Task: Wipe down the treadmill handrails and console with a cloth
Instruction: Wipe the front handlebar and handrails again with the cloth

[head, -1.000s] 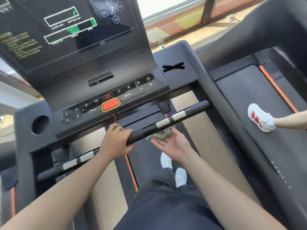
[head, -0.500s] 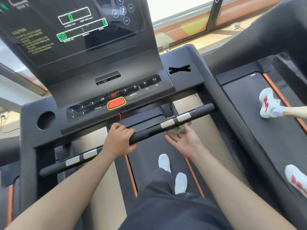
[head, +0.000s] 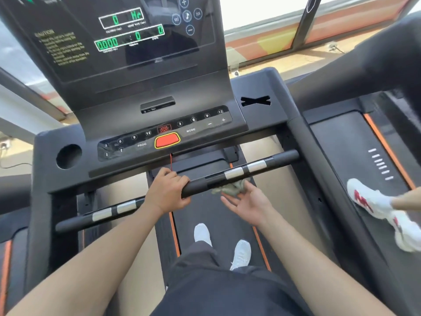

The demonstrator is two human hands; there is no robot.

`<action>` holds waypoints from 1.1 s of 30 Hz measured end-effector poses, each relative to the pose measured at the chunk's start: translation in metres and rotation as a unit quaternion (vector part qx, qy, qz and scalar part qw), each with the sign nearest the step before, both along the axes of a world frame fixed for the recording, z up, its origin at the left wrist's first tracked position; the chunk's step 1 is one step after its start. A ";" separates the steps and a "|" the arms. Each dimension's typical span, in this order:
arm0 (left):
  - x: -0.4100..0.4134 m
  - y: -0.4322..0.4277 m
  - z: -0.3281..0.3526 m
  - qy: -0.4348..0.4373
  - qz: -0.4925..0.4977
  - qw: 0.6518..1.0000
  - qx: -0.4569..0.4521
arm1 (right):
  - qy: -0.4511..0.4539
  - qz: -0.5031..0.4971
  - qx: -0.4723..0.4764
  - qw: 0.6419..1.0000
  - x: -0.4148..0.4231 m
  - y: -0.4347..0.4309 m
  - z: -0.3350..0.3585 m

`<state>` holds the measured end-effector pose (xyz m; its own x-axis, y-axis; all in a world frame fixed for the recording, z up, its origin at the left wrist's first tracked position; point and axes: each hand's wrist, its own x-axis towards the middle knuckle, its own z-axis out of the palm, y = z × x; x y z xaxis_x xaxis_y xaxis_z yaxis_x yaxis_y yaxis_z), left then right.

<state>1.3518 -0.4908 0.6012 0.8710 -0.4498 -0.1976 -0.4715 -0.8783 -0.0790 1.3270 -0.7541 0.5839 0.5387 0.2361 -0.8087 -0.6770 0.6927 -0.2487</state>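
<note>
Left hand is clamped round the black front handrail near its middle, fingers wrapped over the top. The right hand comes up from beneath, palm up, its fingers spread and fairly straight, pressing the cloth against the bar's underside just below the silver sensor plates. That greyish-green cloth looks light, soft and floppy. It bunches rather than lying flat, so it probably wipes best with a hand curled round both cloth and bar, since an open palm could let it slip off and drop onto the belt. The rail itself looks rigid and smooth, and the metal plates are likely slicker than the dark grip. The bar hides how much cloth actually touches it, and motion blur smears the folds. The console is cut off at the top edge, and no side handrail can be clearly made out. At the right edge is another person's blurred shoe.
</note>
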 end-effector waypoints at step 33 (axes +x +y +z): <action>0.001 0.000 -0.007 -0.020 0.001 1.000 -0.020 | -0.106 0.072 -0.098 0.987 -0.027 -0.010 0.031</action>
